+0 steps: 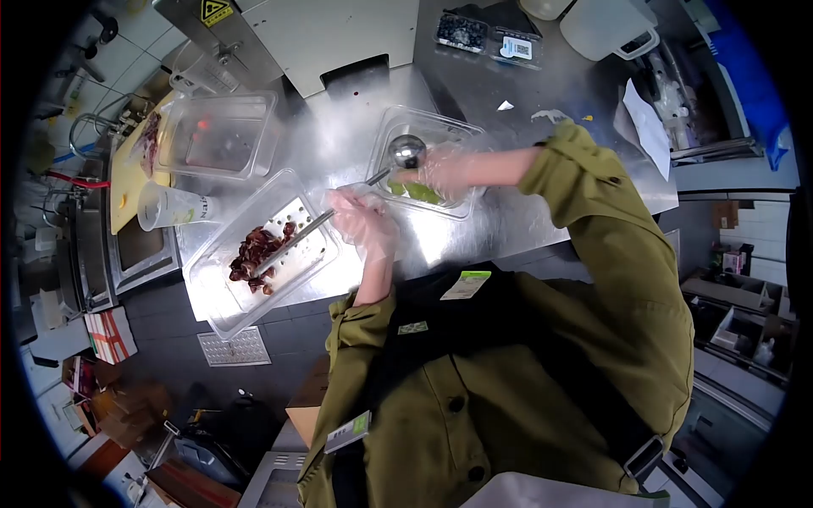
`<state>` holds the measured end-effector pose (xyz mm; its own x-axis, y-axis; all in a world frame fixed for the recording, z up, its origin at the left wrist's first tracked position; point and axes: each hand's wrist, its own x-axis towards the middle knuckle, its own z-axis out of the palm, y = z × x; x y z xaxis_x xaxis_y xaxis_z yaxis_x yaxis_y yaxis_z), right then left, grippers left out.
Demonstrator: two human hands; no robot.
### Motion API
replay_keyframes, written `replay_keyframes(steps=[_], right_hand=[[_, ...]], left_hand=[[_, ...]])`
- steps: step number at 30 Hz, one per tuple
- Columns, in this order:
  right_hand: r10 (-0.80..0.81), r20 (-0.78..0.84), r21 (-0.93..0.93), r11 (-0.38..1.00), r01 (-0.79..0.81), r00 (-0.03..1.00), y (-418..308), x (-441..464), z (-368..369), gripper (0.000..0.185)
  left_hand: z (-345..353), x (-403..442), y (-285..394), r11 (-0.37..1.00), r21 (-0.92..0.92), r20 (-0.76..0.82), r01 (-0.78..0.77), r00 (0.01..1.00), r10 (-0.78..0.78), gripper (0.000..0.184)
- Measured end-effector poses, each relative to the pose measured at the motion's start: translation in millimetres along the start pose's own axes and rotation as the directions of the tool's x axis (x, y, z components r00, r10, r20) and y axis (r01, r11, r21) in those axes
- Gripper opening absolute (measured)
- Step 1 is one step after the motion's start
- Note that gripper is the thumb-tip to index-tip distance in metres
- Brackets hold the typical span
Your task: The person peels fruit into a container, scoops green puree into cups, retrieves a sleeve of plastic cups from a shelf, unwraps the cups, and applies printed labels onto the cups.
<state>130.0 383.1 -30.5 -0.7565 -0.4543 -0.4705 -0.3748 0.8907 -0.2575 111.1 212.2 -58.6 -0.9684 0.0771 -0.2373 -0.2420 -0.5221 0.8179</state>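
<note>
My left hand (pixel 364 222) is wrapped round the handle of the ladle (pixel 407 151), probably to steady it over the clear tub (pixel 440 118) of green pieces (pixel 422 194), right hand (pixel 445 168) beside it, grip can't tell, handle end over the dark red pieces (pixel 257 252).

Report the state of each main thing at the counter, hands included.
Ladle, held slantwise across the view.
Left hand, gloved, closed on the ladle handle.
Right hand, gloved, by the ladle bowl; grip unclear.
Left tub, open, holding dark red pieces.
Right tub, open, holding green pieces.
Rear tub, no lid visible.
</note>
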Motion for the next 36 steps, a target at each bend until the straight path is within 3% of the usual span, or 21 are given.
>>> replay_keyframes(steps=[1,3,5,7,9,11,13,14,15,18,21,22,24,25,26,28,30,32,35,36], right_hand=[[0.137,-0.018,0.277,0.953,-0.126,0.990,-2,6,4,0.048],[0.401,0.052,0.736,0.603,-0.306,0.915,-8,16,8,0.038],[0.204,-0.099,0.390,0.908,-0.150,0.974,11,43,41,0.026],[0.019,-0.082,0.039,0.999,-0.016,0.996,19,43,42,0.024],[0.000,-0.155,0.216,0.976,0.034,0.988,24,33,43,0.016],[0.062,-0.211,0.321,0.947,0.010,0.976,27,32,42,0.015],[0.193,-0.235,0.361,0.927,-0.098,0.953,29,34,41,0.014],[0.120,-0.137,0.205,0.974,-0.091,0.983,32,34,33,0.020],[0.226,-0.116,0.208,0.958,-0.199,0.967,31,32,29,0.023],[0.471,0.016,0.180,0.867,-0.466,0.882,4,13,-14,0.037],[0.344,-0.222,0.322,0.909,-0.264,0.912,-7,32,11,0.033],[0.234,-0.220,0.385,0.913,-0.136,0.947,17,62,61,0.031],[0.219,-0.198,0.539,0.838,-0.080,0.955,33,95,104,0.037],[0.312,-0.159,0.624,0.767,-0.149,0.937,23,98,106,0.044],[0.370,-0.104,0.657,0.722,-0.215,0.923,18,100,101,0.047],[0.450,0.022,0.662,0.663,-0.350,0.893,13,102,88,0.049],[0.493,0.072,0.576,0.689,-0.440,0.867,5,91,68,0.047],[0.526,0.026,0.446,0.755,-0.481,0.850,-2,72,45,0.045],[0.591,-0.096,0.582,0.686,-0.437,0.801,2,29,12,0.036],[0.507,-0.025,0.442,0.779,-0.446,0.861,5,24,16,0.037]], left_hand=[[-4,2,-4,0.988,-0.124,-0.039,0.094,0.994,-0.099,0.031],[2,3,1,0.892,-0.375,-0.071,0.253,0.951,-0.300,0.029],[-5,6,-7,0.913,-0.360,-0.004,0.192,0.978,-0.208,0.028],[-6,5,-13,0.982,-0.187,-0.027,0.040,0.999,-0.046,0.028],[7,0,-13,0.967,0.175,-0.068,-0.184,0.978,0.198,0.029],[-2,9,-18,0.778,0.486,0.075,-0.399,0.906,0.417,0.032],[-2,8,-22,0.745,0.532,0.082,-0.403,0.900,0.428,0.034],[9,0,-11,0.841,0.445,-0.002,-0.309,0.938,0.346,0.035],[16,-4,-5,0.916,0.342,-0.075,-0.211,0.965,0.250,0.035],[-4,13,-43,0.858,0.367,0.037,-0.360,0.927,0.373,0.038],[-11,26,-65,0.860,0.368,-0.040,-0.354,0.918,0.395,0.036],[-11,28,-69,0.829,0.412,-0.049,-0.379,0.899,0.436,0.035],[-9,29,-69,0.676,0.567,0.012,-0.471,0.825,0.565,0.032],[-8,30,-69,0.638,0.612,0.008,-0.467,0.810,0.586,0.030],[-7,30,-64,0.696,0.609,-0.073,-0.380,0.847,0.526,0.028],[-3,35,-62,0.731,0.581,-0.096,-0.359,0.861,0.499,0.025],[-9,38,-65,0.685,0.553,0.026,-0.474,0.832,0.554,0.024],[-16,33,-63,0.515,0.685,0.164,-0.514,0.799,0.579,0.022],[-11,10,-45,0.319,0.764,0.287,-0.561,0.738,0.610,0.021],[-7,3,-40,0.264,0.775,0.317,-0.574,0.714,0.624,0.021]])
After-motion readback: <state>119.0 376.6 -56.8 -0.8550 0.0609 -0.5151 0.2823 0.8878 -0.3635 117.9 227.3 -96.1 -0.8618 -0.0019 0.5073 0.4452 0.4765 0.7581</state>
